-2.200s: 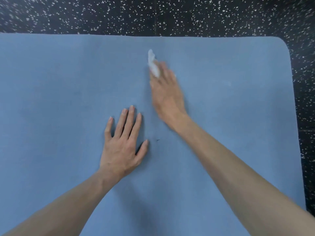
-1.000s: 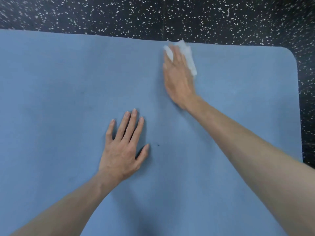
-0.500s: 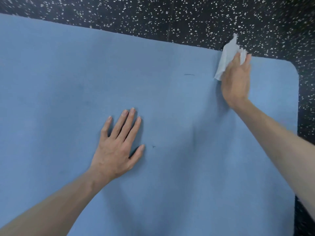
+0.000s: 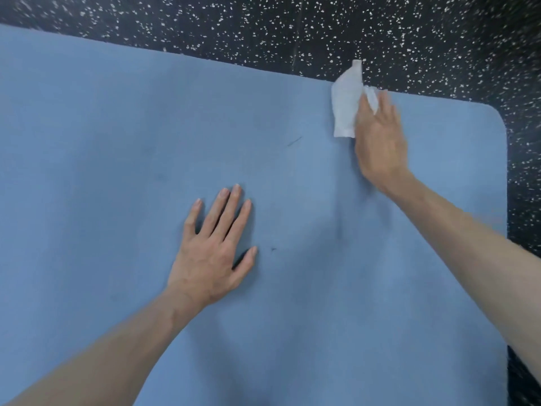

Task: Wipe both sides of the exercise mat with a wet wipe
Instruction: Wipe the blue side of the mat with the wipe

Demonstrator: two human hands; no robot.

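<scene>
A blue exercise mat (image 4: 117, 142) lies flat on the floor and fills most of the view, its rounded far right corner visible. My left hand (image 4: 213, 247) rests flat on the mat near the middle, fingers straight and spread. My right hand (image 4: 380, 142) presses a white wet wipe (image 4: 347, 104) onto the mat close to its far edge, fingers stretched over the wipe. The wipe's upper tip sticks out past the mat's far edge. A short dark line (image 4: 294, 141) and a small dark speck (image 4: 273, 249) mark the mat's surface.
Black rubber floor with white speckles (image 4: 292, 24) surrounds the mat beyond its far edge and along its right side (image 4: 524, 171). The mat runs out of view at the left and bottom.
My right hand slid the wipe from the mat's middle to the far edge and then rightward; in the last half second it came slightly back left. My left hand stayed flat in place.
</scene>
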